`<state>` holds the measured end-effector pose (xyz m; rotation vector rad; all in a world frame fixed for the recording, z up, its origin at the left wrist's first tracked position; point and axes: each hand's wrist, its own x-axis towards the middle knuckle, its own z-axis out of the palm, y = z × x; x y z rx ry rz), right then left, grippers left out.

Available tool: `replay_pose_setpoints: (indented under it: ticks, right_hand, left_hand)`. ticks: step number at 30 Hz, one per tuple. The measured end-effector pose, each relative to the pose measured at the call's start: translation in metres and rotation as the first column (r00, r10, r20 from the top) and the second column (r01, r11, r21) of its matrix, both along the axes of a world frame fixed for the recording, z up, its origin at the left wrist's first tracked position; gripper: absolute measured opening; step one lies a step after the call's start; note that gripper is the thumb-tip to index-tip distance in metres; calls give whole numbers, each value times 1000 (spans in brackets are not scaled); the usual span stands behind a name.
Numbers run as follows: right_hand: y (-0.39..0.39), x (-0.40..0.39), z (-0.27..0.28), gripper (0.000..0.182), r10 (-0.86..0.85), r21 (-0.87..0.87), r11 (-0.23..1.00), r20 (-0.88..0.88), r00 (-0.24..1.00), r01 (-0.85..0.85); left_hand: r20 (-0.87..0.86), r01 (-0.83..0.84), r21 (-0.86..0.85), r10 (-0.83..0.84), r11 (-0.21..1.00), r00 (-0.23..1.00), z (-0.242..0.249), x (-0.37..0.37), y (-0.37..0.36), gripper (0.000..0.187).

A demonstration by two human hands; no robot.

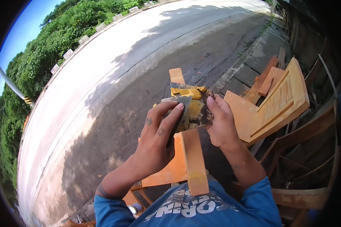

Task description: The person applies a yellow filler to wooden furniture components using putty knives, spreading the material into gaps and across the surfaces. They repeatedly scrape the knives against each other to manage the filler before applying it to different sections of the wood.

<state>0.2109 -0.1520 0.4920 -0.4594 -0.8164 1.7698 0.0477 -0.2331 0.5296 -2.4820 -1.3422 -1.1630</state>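
Note:
My left hand (158,130) is closed on a flat grey putty knife (184,101), its thumb pressed along the blade. The blade lies against a stained palette board (195,109) smeared with yellow and dark residue. My right hand (222,122) grips that board by its right edge, thumb on top. A thick ridge of yellow putty (188,92) sits along the board's far side. Below both hands, close to my shirt, is a pale wooden bar (195,162) joined to an orange-toned wood panel (168,166). Another wood end (177,75) shows beyond the board.
To the right, a wooden piece with a recessed panel (278,104) leans over loose reddish planks (268,77). Wooden frame parts (301,197) stand at the lower right. A can (135,208) is at the lower left. Pavement and a road (102,72) stretch ahead.

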Motion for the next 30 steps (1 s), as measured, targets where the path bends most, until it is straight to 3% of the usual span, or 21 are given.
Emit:
replay_pose_setpoints:
  ticks: [5,7,11,12,15,18,20,27,30]
  right_hand:
    - [-11,3,4,25,74,-83,992,-177,981,-90]
    - [-11,8,-5,26,71,-67,994,-140,988,-81]
    - [-6,25,-27,26,51,10,999,-75,996,-51]
    - [-6,27,-26,25,-3,56,998,-29,1000,4]
    - [1,33,-35,23,29,168,985,81,996,-43]
    - [1,29,-30,22,44,263,959,214,976,-102]
    - [1,29,-27,21,52,278,951,295,954,-138]
    - [1,32,-19,20,8,336,930,391,921,-151]
    - [-2,27,-23,20,15,282,952,331,943,-115]
  left_hand:
    - [-164,125,165,-98,978,982,-25,-13,13,70]
    - [-198,157,207,-115,966,973,-39,-30,19,70]
    - [-384,-96,24,97,995,918,-41,-70,24,65]
    - [-351,-95,-2,88,995,932,-31,-72,25,61]
    - [-290,-67,-96,37,993,956,40,-46,13,45]
    - [-565,27,-213,-146,977,812,79,-24,13,41]
    - [-683,56,-239,-209,969,700,85,-13,21,37]
    - [-757,36,-275,-239,961,608,79,-2,38,28]
    - [-776,-11,-306,-243,952,582,82,2,35,27]
